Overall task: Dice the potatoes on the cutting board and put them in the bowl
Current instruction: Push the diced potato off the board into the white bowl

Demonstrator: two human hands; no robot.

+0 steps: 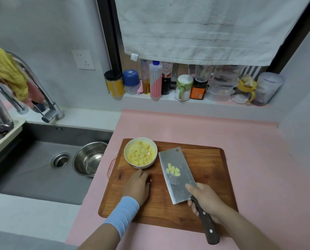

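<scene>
wooden cutting board (pixel 201 177) sits on the pink counter (pixel 259 159), lower centre of view. white bowl (pixel 140 152) stands on the board's 11 o'clock corner, filled with yellow potato dice (pixel 140 154). cleaver (pixel 175 175) held flat-side up above the board, just beside the bowl at its 4 o'clock, blade tip pointing toward 11 o'clock. a small cluster of potato cubes (pixel 173 170) rides on the blade face, mid blade. right hand (pixel 204 200) wrapped tight around the dark handle where it meets the blade, thumb on the steel. left hand (pixel 137 184) rests palm down on the board at the bowl's 6 o'clock, fingertips at or very near the bowl base, cannot tell if touching; fingers loosely curled, holding nothing visible. blue wrap on the left wrist (pixel 122 212). sink (pixel 42 168) at 9 o'clock from the board, steel bowl (pixel 88 158) inside it near the drain. jars and bottles (pixel 186 83) line the ledge at 12 o'clock, under a hanging white towel (pixel 204 27).
</scene>
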